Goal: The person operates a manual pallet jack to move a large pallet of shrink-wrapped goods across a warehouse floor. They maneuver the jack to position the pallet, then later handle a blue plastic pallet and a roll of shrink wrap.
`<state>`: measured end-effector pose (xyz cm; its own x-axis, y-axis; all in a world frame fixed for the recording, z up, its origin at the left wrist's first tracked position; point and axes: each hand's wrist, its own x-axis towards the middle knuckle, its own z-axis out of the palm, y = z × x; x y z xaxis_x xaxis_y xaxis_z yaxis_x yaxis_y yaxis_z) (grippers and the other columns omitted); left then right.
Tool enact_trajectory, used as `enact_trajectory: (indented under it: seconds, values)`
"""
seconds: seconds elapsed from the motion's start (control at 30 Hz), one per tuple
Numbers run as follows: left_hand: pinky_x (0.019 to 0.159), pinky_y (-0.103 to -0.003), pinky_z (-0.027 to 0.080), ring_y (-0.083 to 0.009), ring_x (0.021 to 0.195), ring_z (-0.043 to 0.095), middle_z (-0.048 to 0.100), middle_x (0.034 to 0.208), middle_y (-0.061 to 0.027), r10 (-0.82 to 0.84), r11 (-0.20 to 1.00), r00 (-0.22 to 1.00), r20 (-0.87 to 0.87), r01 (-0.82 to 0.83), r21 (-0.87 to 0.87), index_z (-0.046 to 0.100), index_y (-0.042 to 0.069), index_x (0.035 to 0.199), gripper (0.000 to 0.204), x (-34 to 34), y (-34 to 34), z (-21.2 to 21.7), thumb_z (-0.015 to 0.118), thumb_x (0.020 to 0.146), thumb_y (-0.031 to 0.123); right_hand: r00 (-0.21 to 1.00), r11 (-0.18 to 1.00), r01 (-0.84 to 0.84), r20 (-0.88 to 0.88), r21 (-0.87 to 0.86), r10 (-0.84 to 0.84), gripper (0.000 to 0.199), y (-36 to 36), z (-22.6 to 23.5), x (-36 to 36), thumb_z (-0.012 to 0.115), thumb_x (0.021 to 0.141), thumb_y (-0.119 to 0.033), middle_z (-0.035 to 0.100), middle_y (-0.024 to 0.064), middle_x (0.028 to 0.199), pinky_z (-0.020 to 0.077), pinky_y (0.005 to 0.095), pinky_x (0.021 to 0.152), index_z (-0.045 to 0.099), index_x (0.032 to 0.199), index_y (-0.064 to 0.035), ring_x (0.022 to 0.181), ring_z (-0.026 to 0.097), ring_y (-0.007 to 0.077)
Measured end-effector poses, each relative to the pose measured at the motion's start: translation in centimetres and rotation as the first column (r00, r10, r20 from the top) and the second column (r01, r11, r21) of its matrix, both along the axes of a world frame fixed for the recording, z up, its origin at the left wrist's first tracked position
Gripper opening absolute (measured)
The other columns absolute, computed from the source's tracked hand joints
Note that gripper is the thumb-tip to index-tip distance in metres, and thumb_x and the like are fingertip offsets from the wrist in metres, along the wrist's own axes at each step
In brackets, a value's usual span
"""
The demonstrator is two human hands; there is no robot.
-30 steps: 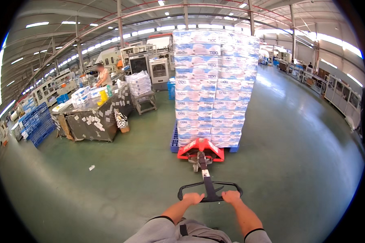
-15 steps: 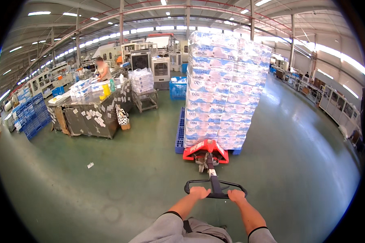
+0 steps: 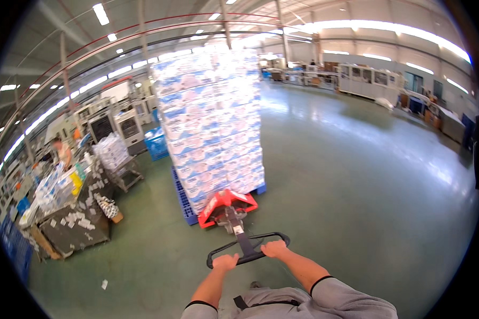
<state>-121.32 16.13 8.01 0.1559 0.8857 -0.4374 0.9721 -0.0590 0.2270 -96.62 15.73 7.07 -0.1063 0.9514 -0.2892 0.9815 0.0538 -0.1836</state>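
Both my hands grip the black loop handle [image 3: 243, 260] of a red pallet jack [image 3: 227, 206]. My left hand [image 3: 226, 262] is closed round the left part of the loop, and my right hand [image 3: 274, 248] round its right part. Ahead of the jack, a tall stack of plastic-wrapped white and blue packs [image 3: 213, 127] rises from a blue pallet [image 3: 184, 201]. The jack's red body sits against the foot of this load. Its forks are hidden beneath the pallet.
A metal work table [image 3: 77, 226] with bags and bottles stands on the left, a person [image 3: 63, 153] behind it. Beyond are a small stand [image 3: 126, 174] with wrapped packs and a blue crate [image 3: 156, 143]. Green floor [image 3: 346, 212] stretches to the right, toward machines [image 3: 370, 82].
The view has swung right and tilted, so the load and work table appear farther left. The handle now slants, its right end higher. Both hands have kept their grip.
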Motion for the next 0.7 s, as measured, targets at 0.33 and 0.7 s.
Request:
enact_trajectory:
  seconds: [0.33,0.7]
  values:
    - [0.094,-0.041,0.044,-0.0344,0.108,0.06,0.064,0.111,-0.0206,0.049,0.996,0.998,-0.031,-0.051,-0.077,0.066,0.001,0.108,0.072,1.3,-2.3,-1.7,0.026,0.088,0.057,0.999,0.997,-0.036,-0.026,0.075,0.038,0.058,-4.2,-0.5,1.5,0.026,0.095,-0.041,0.07,0.0131,0.095,0.0417,0.0469,0.089,0.07,0.092,-0.0048,0.092,0.066,0.0309]
    - [0.09,-0.041,0.045,-0.0348,0.099,0.063,0.068,0.093,-0.0198,0.027,0.994,0.994,-0.107,-0.038,-0.101,0.073,0.009,0.09,0.071,2.6,-2.3,-0.1,0.025,0.088,0.06,0.988,0.986,-0.036,-0.141,0.162,0.06,0.055,-3.6,0.5,3.7,0.035,0.093,-0.045,0.069,0.0126,0.078,0.0434,0.0448,0.083,0.072,0.077,-0.0077,0.078,0.067,0.0301]
